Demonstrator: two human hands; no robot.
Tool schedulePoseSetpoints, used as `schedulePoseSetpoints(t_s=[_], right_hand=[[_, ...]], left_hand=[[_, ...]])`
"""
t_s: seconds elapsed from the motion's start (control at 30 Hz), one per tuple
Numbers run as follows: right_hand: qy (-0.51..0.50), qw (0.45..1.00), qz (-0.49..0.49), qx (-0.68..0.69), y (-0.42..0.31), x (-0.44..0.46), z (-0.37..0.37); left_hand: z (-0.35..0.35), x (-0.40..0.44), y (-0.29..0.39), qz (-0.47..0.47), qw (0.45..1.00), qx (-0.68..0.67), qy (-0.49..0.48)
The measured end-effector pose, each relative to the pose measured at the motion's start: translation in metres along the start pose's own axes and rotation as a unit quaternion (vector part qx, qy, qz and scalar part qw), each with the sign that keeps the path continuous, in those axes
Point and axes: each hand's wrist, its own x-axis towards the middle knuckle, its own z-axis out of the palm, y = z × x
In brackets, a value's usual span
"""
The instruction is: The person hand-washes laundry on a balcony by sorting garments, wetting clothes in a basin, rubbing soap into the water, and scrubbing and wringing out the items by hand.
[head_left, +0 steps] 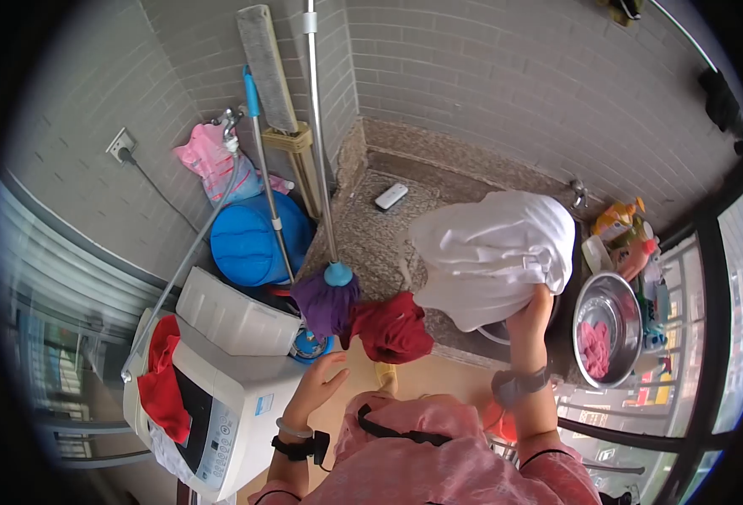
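A large white cloth [493, 252] hangs bunched over the right part of the stone counter. Its lower right edge is in my right hand [529, 316], whose fingers are partly hidden by the fabric. My left hand [314, 383] is empty, fingers apart, in the air beside the washing machine [249, 429]. A dark red cloth [392, 328] droops over the counter's front edge, between my hands, touching the purple mop head [327, 301].
A steel basin [626, 337] holding a pink cloth [594, 349] stands right, near several bottles. A white object [391, 197] lies on the counter [363, 231]. Mop poles and a blue barrel [253, 240] stand left. A red cloth [163, 379] lies on the washing machine.
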Motion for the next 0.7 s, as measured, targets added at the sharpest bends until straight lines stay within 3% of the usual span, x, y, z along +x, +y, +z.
schedulePoseSetpoints(t_s=[0.07,0.13,0.17,0.2,0.3,0.33,0.4,0.43,0.5,0.53,0.6,0.67,0.7], right_hand=[[-0.073,0.997,0.008,-0.024,0.028,0.025,0.027],[-0.105,0.98,-0.046,-0.16,0.046,0.04,0.067],[-0.118,0.973,-0.066,-0.189,0.069,0.048,0.059],[-0.092,0.974,-0.032,-0.202,0.079,0.043,0.057],[-0.137,0.955,0.015,-0.261,0.104,0.028,0.019],[-0.148,0.952,0.034,-0.267,0.107,0.016,0.006],[-0.167,0.942,0.178,-0.228,0.102,-0.006,-0.031],[-0.153,0.944,0.173,-0.235,0.093,-0.02,-0.044],[-0.167,0.9,0.276,-0.292,0.079,-0.045,-0.058],[-0.162,0.901,0.281,-0.289,0.072,-0.054,-0.063],[-0.202,0.829,0.271,-0.446,0.054,-0.072,-0.074],[-0.212,0.829,0.25,-0.452,0.041,-0.08,-0.078],[-0.226,0.831,0.221,-0.458,0.035,-0.084,-0.08]], left_hand=[[-0.018,0.012,-0.013,-0.003,0.998,0.013,0.062],[-0.035,0.025,-0.019,-0.012,0.996,0.004,0.087],[-0.044,0.034,-0.021,-0.01,0.992,-0.043,0.115],[-0.055,0.046,-0.019,-0.006,0.986,-0.088,0.141],[-0.092,0.086,-0.007,-0.007,0.971,-0.156,0.182],[-0.104,0.103,-0.012,0.033,0.972,-0.139,0.187],[-0.121,0.139,0.005,0.038,0.96,-0.211,0.18],[-0.127,0.158,0.015,0.057,0.966,-0.187,0.171],[-0.129,0.197,0.026,0.112,0.966,-0.173,0.158],[-0.129,0.217,0.029,0.13,0.965,-0.168,0.155],[-0.129,0.256,0.034,0.137,0.963,-0.182,0.146],[-0.134,0.291,0.051,0.103,0.952,-0.248,0.145],[-0.137,0.309,0.057,0.131,0.948,-0.252,0.144]])
